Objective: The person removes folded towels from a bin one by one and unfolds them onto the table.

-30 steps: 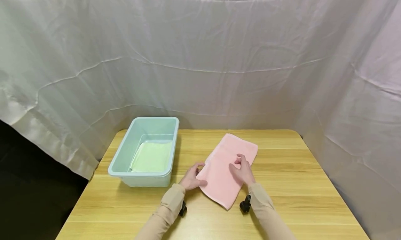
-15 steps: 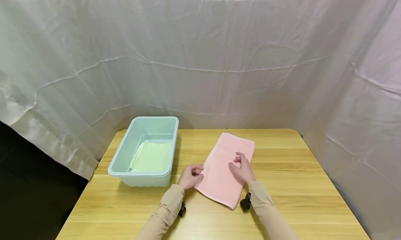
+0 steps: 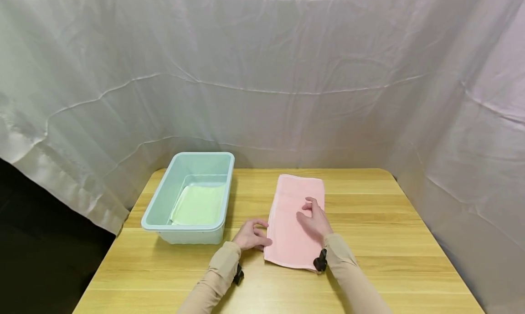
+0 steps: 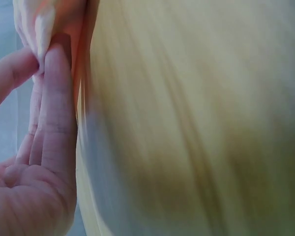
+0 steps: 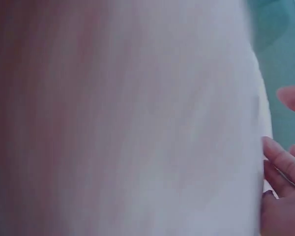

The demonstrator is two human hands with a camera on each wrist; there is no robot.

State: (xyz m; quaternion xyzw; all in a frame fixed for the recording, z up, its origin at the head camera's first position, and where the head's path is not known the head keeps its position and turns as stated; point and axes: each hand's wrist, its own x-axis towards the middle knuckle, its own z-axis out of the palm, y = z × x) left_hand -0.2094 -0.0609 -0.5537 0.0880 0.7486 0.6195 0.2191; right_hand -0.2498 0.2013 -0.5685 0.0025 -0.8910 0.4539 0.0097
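Note:
A folded pink towel (image 3: 289,232) lies on the table, its long sides running nearly straight away from me. My left hand (image 3: 249,235) is at its left edge. In the left wrist view, thumb and fingers of my left hand (image 4: 44,147) pinch a fold of the towel (image 4: 51,17). Over the towel's right half is my right hand (image 3: 316,221), fingers loosely bent. The right wrist view has my right hand (image 5: 285,187) at its right border, thumb apart from the fingers; the towel (image 5: 137,123) blurs across most of that view.
On the left of the wooden table (image 3: 389,232) stands a light blue plastic bin (image 3: 188,235). A pale green folded cloth (image 3: 198,205) lies at its bottom. Grey curtains (image 3: 262,118) hang behind the table and at the sides.
The towel has turned anticlockwise, its far end swinging left and its near end right. My left hand shifted slightly along the left edge; my right hand moved a little left.

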